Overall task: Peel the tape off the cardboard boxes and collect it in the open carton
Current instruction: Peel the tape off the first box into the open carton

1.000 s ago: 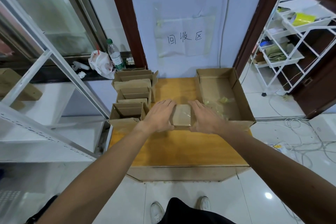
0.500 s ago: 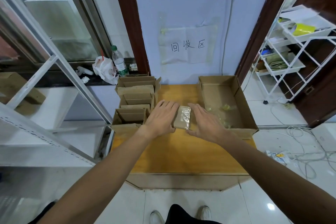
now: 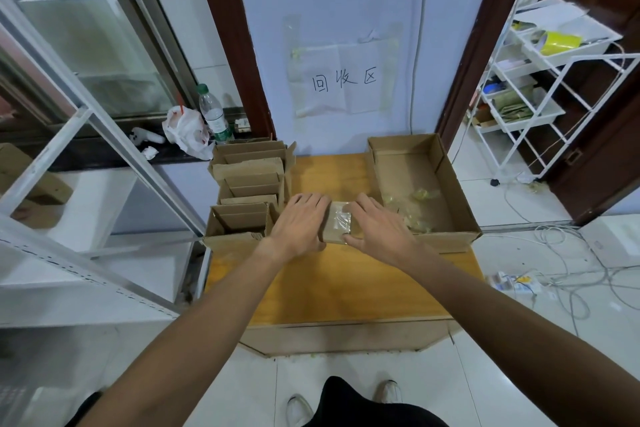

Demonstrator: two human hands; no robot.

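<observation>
Between the earlier frames and this one the small box [image 3: 331, 234] has been turned in the hands, so a glossy strip of clear tape [image 3: 341, 221] now faces up where plain cardboard showed a second ago. The left hand [image 3: 299, 224] grips the box's left end, fingers laid over the top and thumb tucked against the near edge. The right hand [image 3: 379, 229] holds the right end, its thumb tip at the tape's near edge; whether it has lifted the tape cannot be told. The box sits between the two hands, over the yellow surface [image 3: 339, 284]. Just to its right stands the open carton [image 3: 446, 240], with crumpled tape scraps [image 3: 417, 203] on its floor. To the left, opened cardboard boxes [image 3: 251, 180] are stacked against one another along the surface's edge.
</observation>
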